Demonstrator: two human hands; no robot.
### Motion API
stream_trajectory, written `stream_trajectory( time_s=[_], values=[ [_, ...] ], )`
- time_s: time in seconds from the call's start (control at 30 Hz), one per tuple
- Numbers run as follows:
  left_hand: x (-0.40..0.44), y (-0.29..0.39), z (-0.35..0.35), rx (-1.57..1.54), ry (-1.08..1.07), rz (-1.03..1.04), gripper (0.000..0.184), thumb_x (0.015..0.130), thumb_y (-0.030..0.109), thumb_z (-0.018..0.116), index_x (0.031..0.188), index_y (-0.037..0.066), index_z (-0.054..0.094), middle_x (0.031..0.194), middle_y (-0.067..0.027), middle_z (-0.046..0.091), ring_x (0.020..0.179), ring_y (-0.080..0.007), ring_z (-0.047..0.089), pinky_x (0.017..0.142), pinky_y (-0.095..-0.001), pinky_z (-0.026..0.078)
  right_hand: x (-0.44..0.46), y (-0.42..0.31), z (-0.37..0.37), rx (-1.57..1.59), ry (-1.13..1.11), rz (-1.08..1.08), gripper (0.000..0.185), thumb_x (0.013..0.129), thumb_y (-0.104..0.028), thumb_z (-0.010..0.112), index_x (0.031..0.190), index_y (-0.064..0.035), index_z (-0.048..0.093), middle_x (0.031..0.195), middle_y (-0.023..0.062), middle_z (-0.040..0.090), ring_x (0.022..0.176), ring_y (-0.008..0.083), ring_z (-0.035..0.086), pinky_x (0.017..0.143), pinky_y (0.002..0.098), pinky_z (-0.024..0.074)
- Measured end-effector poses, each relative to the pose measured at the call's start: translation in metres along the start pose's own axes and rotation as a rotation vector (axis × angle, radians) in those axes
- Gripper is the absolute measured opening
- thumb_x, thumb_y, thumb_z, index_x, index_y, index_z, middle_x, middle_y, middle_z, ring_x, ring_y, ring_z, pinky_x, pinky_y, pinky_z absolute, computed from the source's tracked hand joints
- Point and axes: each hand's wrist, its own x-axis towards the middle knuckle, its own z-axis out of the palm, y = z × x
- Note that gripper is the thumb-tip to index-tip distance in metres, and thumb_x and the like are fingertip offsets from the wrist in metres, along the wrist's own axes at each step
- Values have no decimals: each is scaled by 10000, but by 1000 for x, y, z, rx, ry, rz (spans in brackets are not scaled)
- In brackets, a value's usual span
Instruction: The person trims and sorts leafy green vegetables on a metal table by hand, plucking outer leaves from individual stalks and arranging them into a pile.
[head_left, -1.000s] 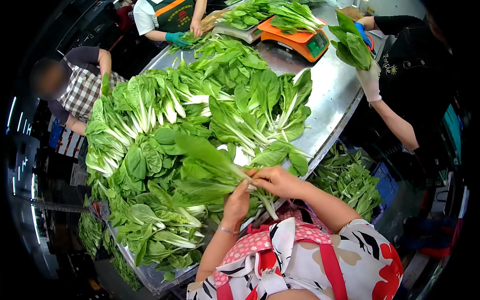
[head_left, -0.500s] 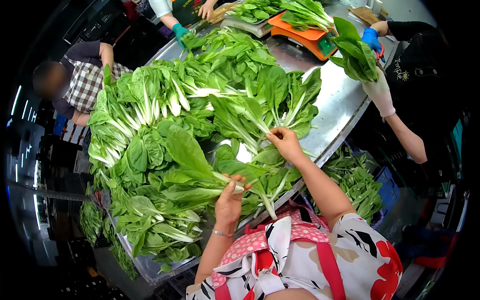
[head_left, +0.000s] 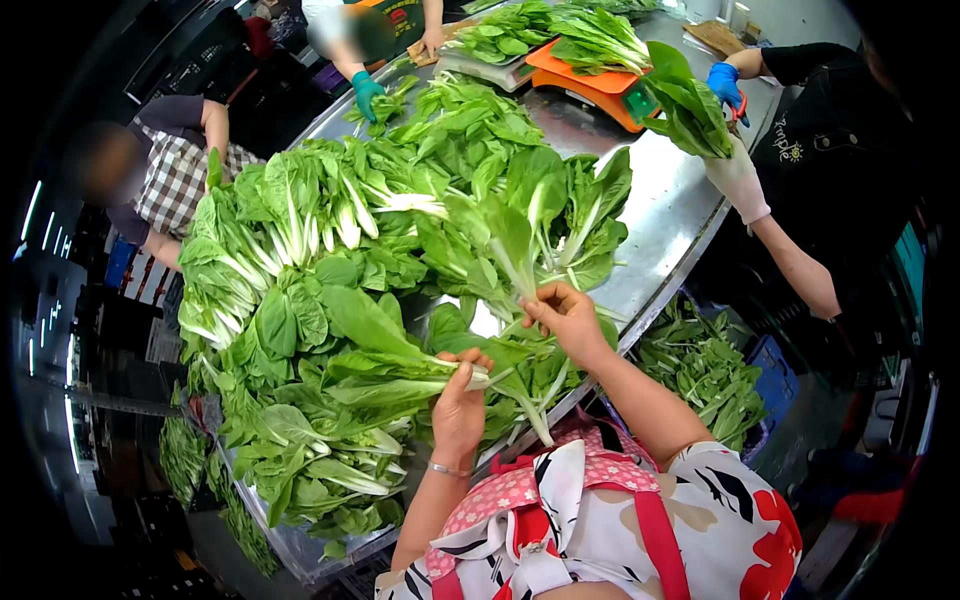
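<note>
My left hand (head_left: 460, 408) is closed around the pale stems of a bunch of leafy greens (head_left: 378, 350), whose leaves point to the upper left. To its right, my right hand (head_left: 566, 322) pinches the stem end of a single leafy green (head_left: 508, 245), slightly blurred, with its leaf pointing away from me. Beneath both hands lie more loose greens (head_left: 535, 370). A row of greens with white stems (head_left: 290, 215) is heaped beyond my left hand. Another few greens (head_left: 590, 215) lie just past my right hand.
The metal table (head_left: 665, 225) shows bare along its right side. An orange scale (head_left: 592, 85) carries greens at the back. At right, a person's gloved hands hold a bunch (head_left: 690, 105) and red-handled scissors (head_left: 741, 108). A blue crate (head_left: 772, 375) and more greens (head_left: 700, 375) are below the table edge.
My right hand has drawn back toward me, lifting a leafy green by its stem. My left hand stays nearly still with its bunch. At the back, a green-gloved hand has shifted slightly.
</note>
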Motion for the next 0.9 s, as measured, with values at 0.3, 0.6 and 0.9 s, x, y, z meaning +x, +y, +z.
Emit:
stream_trajectory(
  time_s=[0.3, 0.6, 0.9],
  values=[
    [5, -10, -4, 207, 5, 47, 262, 798, 21, 582, 1053, 51, 532, 1030, -32, 555, 951, -134, 514, 852, -276, 386, -45, 16, 35, -350, -169, -174, 180, 762, -134, 644, 870, 5, 609, 705, 61, 568, 596, 87, 511, 530, 218, 401],
    [-2, -5, 4, 458, 64, 167, 204, 795, 140, 607, 963, 29, 569, 934, -24, 564, 882, -117, 501, 824, -258, 366, -49, 20, 45, -40, -124, -19, 236, 778, -91, 636, 998, -8, 611, 679, 24, 568, 527, 69, 500, 474, 195, 399],
    [0, -11, 8, 332, 111, 169, 217, 793, 69, 595, 1002, 42, 545, 980, -24, 561, 913, -118, 505, 819, -274, 376, -50, 24, 48, 212, -29, 141, 169, 797, -73, 613, 955, -14, 622, 631, 3, 555, 492, 50, 475, 445, 183, 375]
  ],
)
